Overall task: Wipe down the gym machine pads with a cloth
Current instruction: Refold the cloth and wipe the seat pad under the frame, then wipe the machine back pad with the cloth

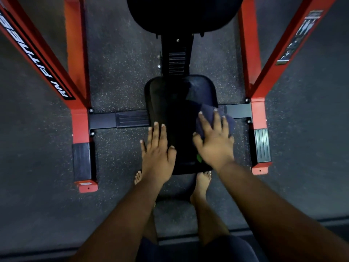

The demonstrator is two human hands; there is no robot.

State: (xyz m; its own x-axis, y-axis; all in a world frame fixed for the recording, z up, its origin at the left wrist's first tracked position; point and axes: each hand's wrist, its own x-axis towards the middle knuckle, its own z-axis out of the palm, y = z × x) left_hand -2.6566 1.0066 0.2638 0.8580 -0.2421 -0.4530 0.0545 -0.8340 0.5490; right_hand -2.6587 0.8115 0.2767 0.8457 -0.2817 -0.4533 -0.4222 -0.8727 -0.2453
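The machine's red steel frame runs as angled rails down both sides of the view, joined low down by a black crossbar that passes beneath the pads. A speckled rubber floor lies under the whole assembly.

Two black pads sit on the centre line. The upper pad is at the top edge, well apart from both hands. The seat pad lies below it, mounted on a black post; this is the surface being worked.

The left hand rests flat on the seat pad's left edge, fingers straight and together, gripping nothing. Judged purpose: to brace the body, and perhaps steady the pad, while the other hand wipes.

The right hand presses a dark blue cloth onto the pad's right edge, fingers spread over it to hold it flat. Whether the fingertips curl around the cloth cannot be told.

Black ribbed foot plates cap the frame feet. The person's bare feet stand just below the pad's near end. Nothing blocks the wiping path across the pad.
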